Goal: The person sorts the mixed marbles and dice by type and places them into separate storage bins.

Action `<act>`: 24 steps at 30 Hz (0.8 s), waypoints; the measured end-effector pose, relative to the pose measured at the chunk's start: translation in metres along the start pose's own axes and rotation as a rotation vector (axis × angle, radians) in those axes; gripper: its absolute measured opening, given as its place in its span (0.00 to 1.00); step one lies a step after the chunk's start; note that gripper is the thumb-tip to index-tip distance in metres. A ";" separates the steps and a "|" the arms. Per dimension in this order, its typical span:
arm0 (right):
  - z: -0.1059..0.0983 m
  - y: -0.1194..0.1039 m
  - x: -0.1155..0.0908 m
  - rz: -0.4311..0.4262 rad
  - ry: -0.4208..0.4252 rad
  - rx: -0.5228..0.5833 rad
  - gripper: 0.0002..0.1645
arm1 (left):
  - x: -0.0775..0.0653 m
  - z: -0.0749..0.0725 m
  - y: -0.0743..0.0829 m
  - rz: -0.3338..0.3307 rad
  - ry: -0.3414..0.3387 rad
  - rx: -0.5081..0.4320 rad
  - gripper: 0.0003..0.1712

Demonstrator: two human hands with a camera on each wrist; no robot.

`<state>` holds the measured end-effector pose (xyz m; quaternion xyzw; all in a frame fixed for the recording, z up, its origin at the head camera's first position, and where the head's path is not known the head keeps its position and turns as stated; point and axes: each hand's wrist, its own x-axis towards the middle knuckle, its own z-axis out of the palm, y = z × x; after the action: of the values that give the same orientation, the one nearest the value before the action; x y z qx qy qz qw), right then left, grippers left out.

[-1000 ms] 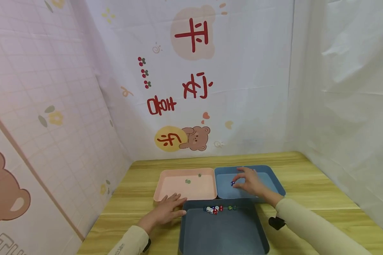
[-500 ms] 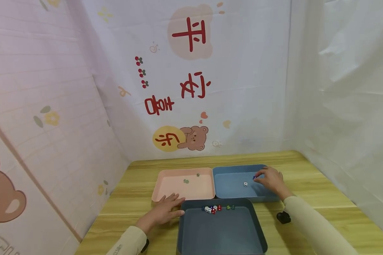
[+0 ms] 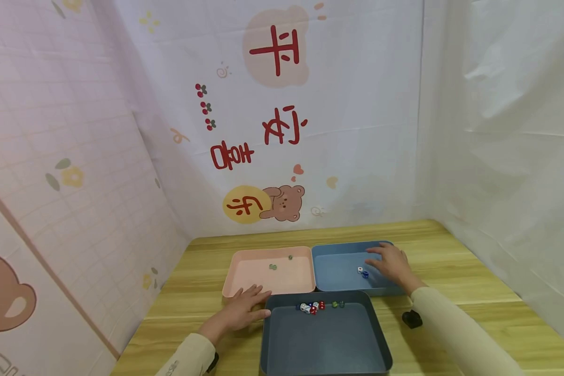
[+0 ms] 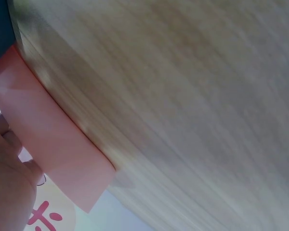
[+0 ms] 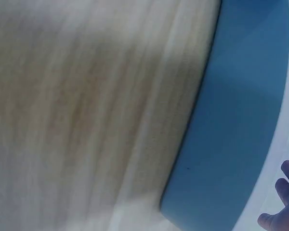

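Right hand: closer to the blue die; over the blue tray, right side, fingers parted, holding nothing
Blue die: in blue tray, beside white die, nearward of right fingertips
Left hand: left of blue tray, fingers outstretched

the pink tray and blue tray are plain, the tabletop yellow-grained.
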<state>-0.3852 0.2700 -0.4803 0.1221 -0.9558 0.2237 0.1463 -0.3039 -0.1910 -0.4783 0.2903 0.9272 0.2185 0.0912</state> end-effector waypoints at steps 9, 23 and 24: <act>-0.005 -0.025 0.013 -0.092 0.024 0.118 0.24 | -0.001 -0.001 0.001 0.011 0.002 -0.015 0.37; 0.022 -0.134 0.014 -0.136 -0.222 0.330 0.18 | -0.001 -0.003 0.001 0.004 -0.001 0.003 0.38; 0.025 -0.138 0.013 -0.161 -0.229 0.321 0.17 | -0.001 -0.003 0.001 0.003 -0.002 0.004 0.38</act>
<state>-0.3611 0.1362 -0.4432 0.2444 -0.9055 0.3453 0.0329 -0.3033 -0.1919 -0.4753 0.2921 0.9271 0.2163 0.0912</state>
